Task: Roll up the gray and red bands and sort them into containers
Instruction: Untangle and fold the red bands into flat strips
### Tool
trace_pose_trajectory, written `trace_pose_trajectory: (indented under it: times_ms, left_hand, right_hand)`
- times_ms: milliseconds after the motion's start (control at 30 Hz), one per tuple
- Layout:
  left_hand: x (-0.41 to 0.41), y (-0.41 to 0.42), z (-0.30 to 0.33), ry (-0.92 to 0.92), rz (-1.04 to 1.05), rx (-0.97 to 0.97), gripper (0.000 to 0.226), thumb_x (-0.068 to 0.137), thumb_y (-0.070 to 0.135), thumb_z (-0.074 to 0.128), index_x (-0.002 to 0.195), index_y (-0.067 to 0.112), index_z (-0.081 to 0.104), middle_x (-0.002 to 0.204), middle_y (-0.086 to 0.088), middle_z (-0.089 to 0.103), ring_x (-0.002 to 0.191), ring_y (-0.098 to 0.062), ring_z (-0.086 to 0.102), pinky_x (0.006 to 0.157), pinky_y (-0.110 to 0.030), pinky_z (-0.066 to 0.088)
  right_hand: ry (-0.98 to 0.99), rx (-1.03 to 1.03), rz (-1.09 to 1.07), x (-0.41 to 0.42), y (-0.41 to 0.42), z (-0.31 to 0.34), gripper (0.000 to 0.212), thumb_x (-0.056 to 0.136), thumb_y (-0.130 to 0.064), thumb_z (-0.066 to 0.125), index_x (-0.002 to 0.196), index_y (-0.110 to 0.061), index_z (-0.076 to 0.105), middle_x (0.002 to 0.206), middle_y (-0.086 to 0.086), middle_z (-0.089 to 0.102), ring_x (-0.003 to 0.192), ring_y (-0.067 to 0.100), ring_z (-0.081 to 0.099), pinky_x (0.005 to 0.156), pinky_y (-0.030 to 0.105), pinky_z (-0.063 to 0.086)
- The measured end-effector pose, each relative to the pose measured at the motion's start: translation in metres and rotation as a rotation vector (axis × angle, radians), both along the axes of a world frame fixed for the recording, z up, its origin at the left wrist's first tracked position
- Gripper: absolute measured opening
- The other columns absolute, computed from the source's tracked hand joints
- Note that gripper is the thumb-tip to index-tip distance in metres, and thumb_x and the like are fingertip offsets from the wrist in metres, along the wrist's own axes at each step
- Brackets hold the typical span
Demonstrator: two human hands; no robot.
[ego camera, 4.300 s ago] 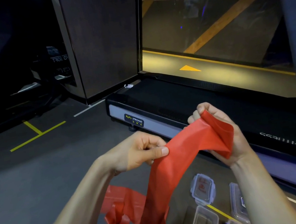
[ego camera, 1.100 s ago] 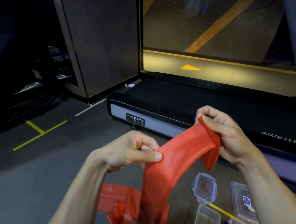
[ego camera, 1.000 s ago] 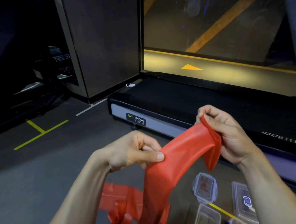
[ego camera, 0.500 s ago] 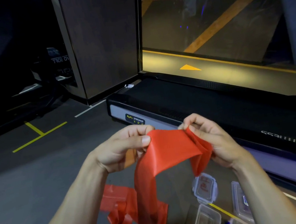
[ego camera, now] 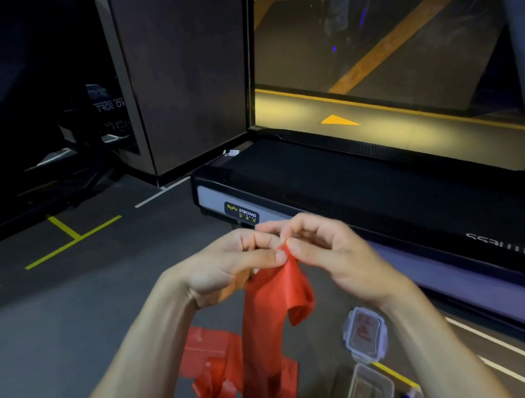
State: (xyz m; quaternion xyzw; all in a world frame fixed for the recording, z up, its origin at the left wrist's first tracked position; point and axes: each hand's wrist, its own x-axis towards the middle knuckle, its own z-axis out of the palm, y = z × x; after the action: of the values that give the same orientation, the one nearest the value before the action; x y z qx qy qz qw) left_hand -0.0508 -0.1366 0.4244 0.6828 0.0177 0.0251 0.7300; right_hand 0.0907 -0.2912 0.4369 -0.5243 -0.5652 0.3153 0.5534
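Over the dark gym floor [ego camera: 70, 324] beside a treadmill [ego camera: 370, 191], your left hand [ego camera: 230, 266] and right hand [ego camera: 331, 253] pinched the red band [ego camera: 268, 331] at its top end; it hung lengthwise straight down to the floor.

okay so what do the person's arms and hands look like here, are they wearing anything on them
Both the left hand and right hand are bare: no gloves, and no rings that can be seen. The forearms are uncovered, with no sleeves in view down to the frame's edge. No watch or bracelet shows on either wrist.
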Motion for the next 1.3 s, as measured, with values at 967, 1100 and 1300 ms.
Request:
trace_pose_trajectory:
  times_ms: [967, 1100, 1300]
  left_hand:
    - [0.004, -0.005, -0.004, 0.009, 0.122, 0.331, 0.008, 0.084, 0.019, 0.078, 0.078, 0.02, 0.073, 0.067, 0.001, 0.067, 0.064, -0.005, 0.056, 0.069, -0.022, 0.049]
    - [0.003, -0.004, -0.004, 0.02, 0.1, 0.299, 0.009, 0.087, 0.023, 0.075, 0.078, 0.022, 0.073, 0.061, 0.009, 0.057, 0.062, -0.004, 0.05, 0.068, -0.021, 0.046]
    - [-0.003, -0.001, -0.001, 0.0, 0.044, 0.264, 0.014, 0.09, 0.024, 0.075, 0.076, 0.025, 0.074, 0.063, 0.008, 0.057, 0.063, -0.004, 0.047, 0.067, -0.021, 0.042]
  right_hand:
    - [0.452, 0.073, -0.126, 0.032, -0.017, 0.008, 0.004, 0.092, -0.021, 0.062, 0.091, -0.018, 0.064, 0.079, 0.007, 0.052, 0.062, 0.015, 0.046, 0.056, 0.026, 0.041]
    - [0.459, 0.075, -0.104, 0.036, -0.02, 0.006, 0.013, 0.09, -0.026, 0.072, 0.093, -0.018, 0.063, 0.08, 0.007, 0.052, 0.063, 0.015, 0.048, 0.057, 0.027, 0.042]
    - [0.381, 0.022, -0.14, 0.042, -0.024, 0.003, 0.021, 0.088, -0.031, 0.078, 0.095, -0.016, 0.065, 0.078, 0.011, 0.05, 0.066, 0.023, 0.037, 0.054, 0.04, 0.025]
